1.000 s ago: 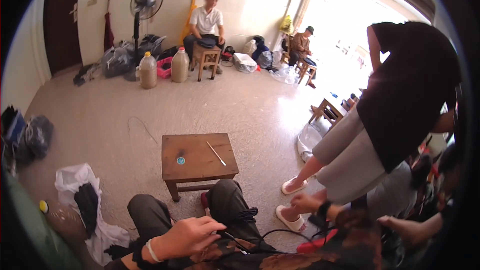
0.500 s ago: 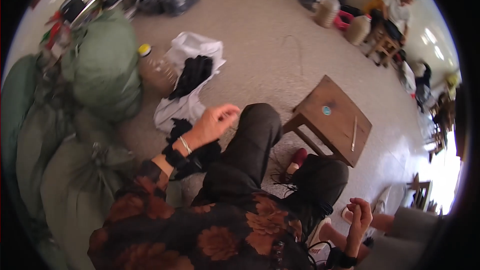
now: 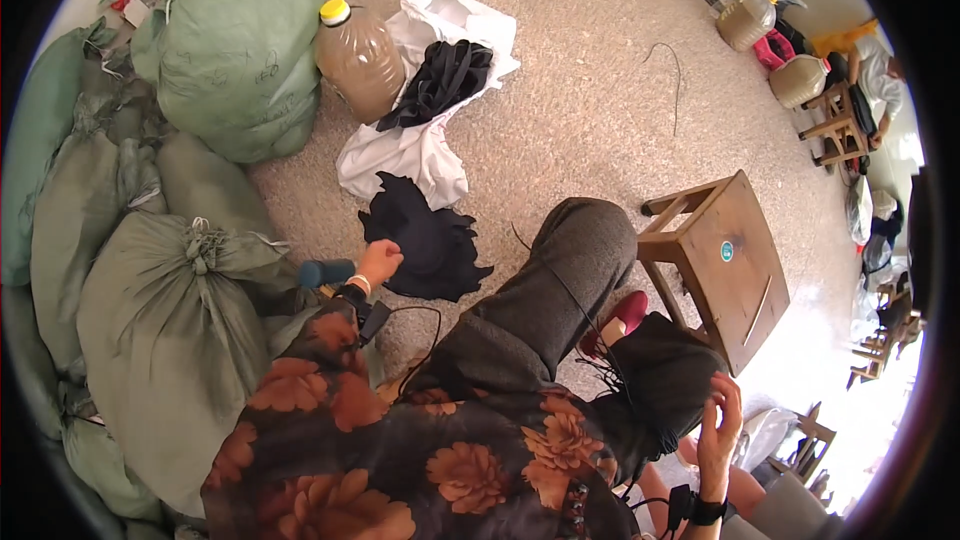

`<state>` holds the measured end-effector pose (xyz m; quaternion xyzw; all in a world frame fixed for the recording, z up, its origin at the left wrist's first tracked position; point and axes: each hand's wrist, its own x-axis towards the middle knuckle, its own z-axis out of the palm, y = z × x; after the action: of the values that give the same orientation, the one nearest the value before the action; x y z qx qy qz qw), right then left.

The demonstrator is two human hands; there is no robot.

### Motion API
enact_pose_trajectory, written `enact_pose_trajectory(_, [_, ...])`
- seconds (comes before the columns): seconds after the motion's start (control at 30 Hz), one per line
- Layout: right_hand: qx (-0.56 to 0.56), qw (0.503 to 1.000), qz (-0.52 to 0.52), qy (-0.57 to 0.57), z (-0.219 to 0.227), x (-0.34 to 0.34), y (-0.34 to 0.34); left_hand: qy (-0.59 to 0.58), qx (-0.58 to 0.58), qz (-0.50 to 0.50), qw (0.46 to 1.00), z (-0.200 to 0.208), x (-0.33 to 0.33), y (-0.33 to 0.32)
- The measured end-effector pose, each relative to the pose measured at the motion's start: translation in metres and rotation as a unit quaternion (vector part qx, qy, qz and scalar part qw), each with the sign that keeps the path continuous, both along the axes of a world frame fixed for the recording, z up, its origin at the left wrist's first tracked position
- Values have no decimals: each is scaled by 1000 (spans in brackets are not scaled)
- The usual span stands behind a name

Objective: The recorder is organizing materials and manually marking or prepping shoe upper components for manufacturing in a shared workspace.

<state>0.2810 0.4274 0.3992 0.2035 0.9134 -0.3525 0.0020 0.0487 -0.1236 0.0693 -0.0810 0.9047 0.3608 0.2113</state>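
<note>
The black cloth [image 3: 425, 240] lies on the floor [image 3: 575, 130], left of the person's legs [image 3: 530, 300], with its near left edge right beneath the left hand [image 3: 380, 262]; those fingers are curled, and I cannot tell whether they grip it. The right hand [image 3: 720, 420], well apart from the left, is beside the right knee [image 3: 668, 365] with loosely bent, open fingers, while a white bag [image 3: 425, 160] lies just beyond the cloth on its far side

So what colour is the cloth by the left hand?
The cloth looks near-black, seen best in the head view.
</note>
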Motion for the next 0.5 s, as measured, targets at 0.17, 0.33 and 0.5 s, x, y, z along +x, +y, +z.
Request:
enact_pose_trajectory(0.17, [110,990,37,-83,-42,6,33,-77,-43,-13,996,-44,12,36])
enact_pose_trajectory(0.33, [131,987,46,-86,-56,-13,19,-118,-49,35,991,-55,17,38])
enact_pose_trajectory(0.5, [111,988,10,-103,-57,-19,26,-55,-189,-196,961,-44,-7,68])
